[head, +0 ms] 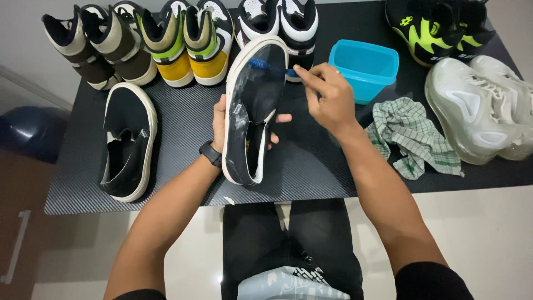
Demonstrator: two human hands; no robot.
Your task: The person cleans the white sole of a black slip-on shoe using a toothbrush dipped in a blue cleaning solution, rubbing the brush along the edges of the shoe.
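Centrally, over a black carbon-weave table [183,105] on pale flooring, the left hand [222,125] grips a black slip-on shoe [252,111] (its mate [129,141] lies at frame left) while the right hand [328,97] pinches a blue brush [266,65] against its toe; a checked cloth [413,141] lies at right.

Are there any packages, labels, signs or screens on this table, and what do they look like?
Plastic tub: open, rectangular, turquoise, on the table behind the right hand.
Wrist device: black band on the left hand's wrist; whether it has a screen cannot be told.
No signs or labelled packages show.
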